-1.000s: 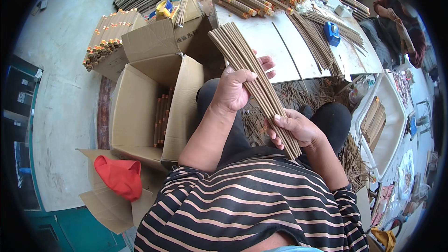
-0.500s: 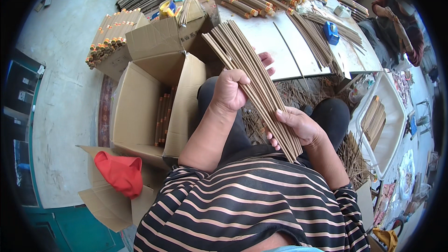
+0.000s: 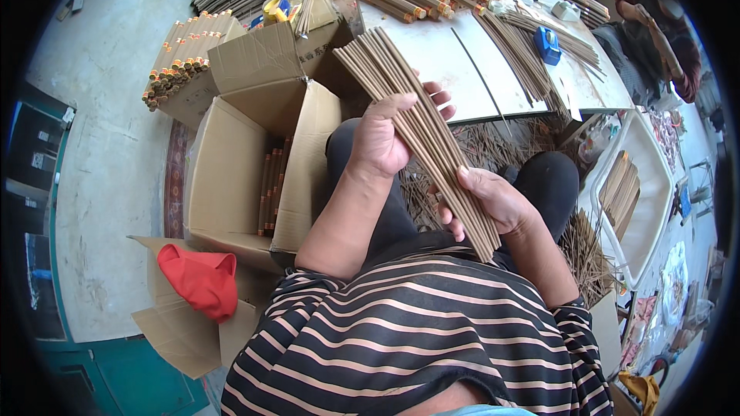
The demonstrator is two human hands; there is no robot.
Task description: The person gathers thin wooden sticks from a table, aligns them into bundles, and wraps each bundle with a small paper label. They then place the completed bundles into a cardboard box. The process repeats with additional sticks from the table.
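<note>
Many sticks are slanting across the middle of the frame. The left hand is pinching their upper part, and the right hand is pinching them lower down. Arranging the sticks seems to be going on; the next move is probably calling for gentle, equal pressure.

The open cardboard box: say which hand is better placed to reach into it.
Probably the left: the left hand, though holding the stick bundle, is nearer the cardboard box. The right hand holds the bundle's lower end, farther from the box.
</note>
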